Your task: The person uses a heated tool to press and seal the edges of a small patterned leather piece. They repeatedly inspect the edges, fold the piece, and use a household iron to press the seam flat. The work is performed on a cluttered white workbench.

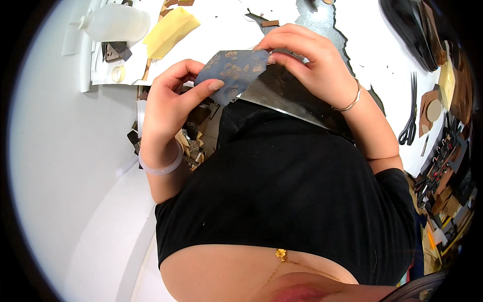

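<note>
A piece of blue-grey fabric with a tan floral pattern (232, 69) is stretched between my two hands above the near edge of the table. My left hand (173, 98) pinches its left side, thumb on top and fingers underneath. At its upper right corner, my right hand (304, 58) grips the edge between thumb and fingertips. The fabric's lower edge looks ragged. Beneath my right hand lies a dark flat sheet or board (297, 95) with a shiny front edge, close against my body.
A translucent plastic bottle (118, 22), a folded yellow cloth (172, 31) and a tape roll (118, 74) sit at left. Scissors (411, 113) and a black bag-like item (407, 30) are at right. Grey leather-like material (317, 17) lies at the back. Scraps (191, 143) fill a space below left.
</note>
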`<state>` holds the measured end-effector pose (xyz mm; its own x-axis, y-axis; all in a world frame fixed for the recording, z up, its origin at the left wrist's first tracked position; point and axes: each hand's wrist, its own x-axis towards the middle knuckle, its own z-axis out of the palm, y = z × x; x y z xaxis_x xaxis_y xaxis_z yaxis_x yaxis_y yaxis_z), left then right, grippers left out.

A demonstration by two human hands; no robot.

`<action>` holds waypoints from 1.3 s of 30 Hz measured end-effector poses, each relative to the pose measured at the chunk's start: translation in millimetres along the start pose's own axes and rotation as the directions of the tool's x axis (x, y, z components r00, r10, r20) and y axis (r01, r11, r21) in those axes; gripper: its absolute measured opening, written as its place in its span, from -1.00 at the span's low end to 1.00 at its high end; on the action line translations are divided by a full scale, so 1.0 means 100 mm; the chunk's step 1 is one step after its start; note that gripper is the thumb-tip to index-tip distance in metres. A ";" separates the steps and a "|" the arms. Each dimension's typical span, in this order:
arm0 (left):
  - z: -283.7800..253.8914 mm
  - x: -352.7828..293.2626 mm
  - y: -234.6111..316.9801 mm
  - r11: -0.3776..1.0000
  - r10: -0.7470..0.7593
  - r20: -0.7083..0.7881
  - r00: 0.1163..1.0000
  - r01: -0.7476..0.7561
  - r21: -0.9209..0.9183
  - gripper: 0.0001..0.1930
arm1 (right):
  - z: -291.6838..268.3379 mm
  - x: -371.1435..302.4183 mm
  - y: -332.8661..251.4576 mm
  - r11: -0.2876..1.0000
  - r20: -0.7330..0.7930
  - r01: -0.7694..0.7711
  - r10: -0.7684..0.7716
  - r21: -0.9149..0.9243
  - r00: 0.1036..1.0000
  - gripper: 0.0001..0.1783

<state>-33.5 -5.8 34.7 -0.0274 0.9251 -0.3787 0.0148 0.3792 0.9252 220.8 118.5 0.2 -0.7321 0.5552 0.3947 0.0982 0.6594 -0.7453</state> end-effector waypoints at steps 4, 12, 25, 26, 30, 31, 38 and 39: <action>-0.03 -0.01 -0.04 0.997 -0.012 0.000 1.000 0.012 -0.070 -0.86 | 0.00 0.00 0.00 1.000 -0.003 0.002 -0.002 -0.001 1.000 -0.75; -0.02 0.00 -0.03 0.991 -0.036 0.021 0.999 0.038 -0.130 -0.85 | -0.01 -0.02 0.02 1.000 -0.001 0.006 -0.006 -0.014 1.000 -0.75; 0.06 0.06 -0.16 0.975 0.223 -0.083 0.971 -0.220 0.041 -0.69 | -0.01 -0.01 0.08 1.000 0.011 -0.008 0.008 -0.008 1.000 -0.76; 0.09 0.06 -0.15 0.959 0.282 -0.090 0.955 -0.277 0.064 -0.62 | -0.01 -0.01 0.08 1.000 0.010 -0.006 0.006 -0.005 1.000 -0.76; 0.07 0.07 -0.14 0.738 0.551 0.043 0.833 -0.511 0.440 -0.40 | -0.01 -0.02 0.08 1.000 0.004 -0.016 0.016 0.008 1.000 -0.76; 0.04 0.08 -0.12 0.724 0.540 0.101 0.836 -0.523 0.450 -0.42 | -0.01 -0.01 0.08 1.000 0.001 -0.017 0.017 0.013 1.000 -0.76; -0.07 0.17 -0.02 0.687 0.453 0.319 0.833 -0.554 0.470 -0.43 | -0.03 0.00 0.09 0.997 0.007 -0.053 0.053 0.059 0.999 -0.75; -0.07 0.17 -0.02 0.683 0.443 0.322 0.837 -0.547 0.483 -0.45 | -0.03 0.00 0.10 0.997 0.004 -0.049 0.049 0.056 0.999 -0.74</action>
<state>-40.9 8.8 26.8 0.3050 0.9485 0.0853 0.5084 -0.2379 0.8276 223.7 126.3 -5.4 -0.7294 0.5847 0.3552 0.0964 0.6019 -0.7927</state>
